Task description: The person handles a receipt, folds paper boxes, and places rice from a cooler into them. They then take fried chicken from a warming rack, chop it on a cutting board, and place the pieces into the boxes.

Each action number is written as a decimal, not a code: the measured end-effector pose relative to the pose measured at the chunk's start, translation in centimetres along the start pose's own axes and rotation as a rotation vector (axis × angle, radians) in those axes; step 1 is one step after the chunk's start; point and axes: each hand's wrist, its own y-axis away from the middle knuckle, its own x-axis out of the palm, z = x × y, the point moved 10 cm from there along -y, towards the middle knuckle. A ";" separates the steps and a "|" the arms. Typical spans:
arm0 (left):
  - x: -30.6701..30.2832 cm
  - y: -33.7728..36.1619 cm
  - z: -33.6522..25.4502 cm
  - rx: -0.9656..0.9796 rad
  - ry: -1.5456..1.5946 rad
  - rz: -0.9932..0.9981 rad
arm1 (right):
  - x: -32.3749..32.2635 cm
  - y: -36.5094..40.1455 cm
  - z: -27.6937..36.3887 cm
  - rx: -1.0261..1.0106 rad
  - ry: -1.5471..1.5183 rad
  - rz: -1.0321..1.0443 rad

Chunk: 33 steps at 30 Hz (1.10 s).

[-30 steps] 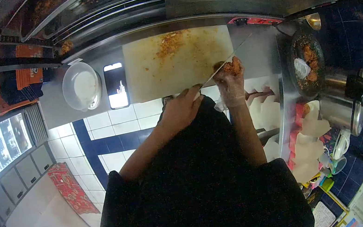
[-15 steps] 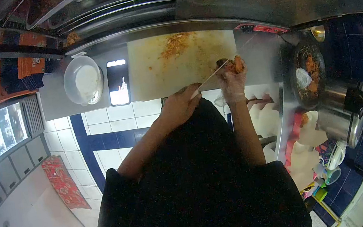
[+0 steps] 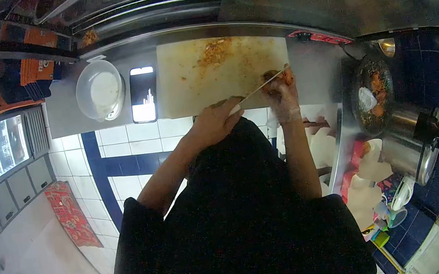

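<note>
My left hand is wrapped round the pale handle of a long knife, whose blade slants up and to the right. The blade lies across a browned piece of meat at the front right corner of the white cutting board. My right hand, in a clear plastic glove, grips that piece, its fingers close beside the blade. Reddish-brown crumbs are scattered over the far part of the board.
Left of the board lie a lit phone and a translucent plastic bowl. On the right stand a dark pan with orange-brown food and a white crumpled item, a steel pot and paper-lined boxes. A metal ledge runs behind the board.
The knife has slid right and slightly up, so its blade now reaches further across the meat. My right hand keeps its grip with the fingers shifted a little. The view has tilted slightly.
</note>
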 end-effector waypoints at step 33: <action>-0.5 -0.7 -0.3 0.103 0.020 -0.080 | -1.4 -0.7 -0.3 -0.035 0.033 0.006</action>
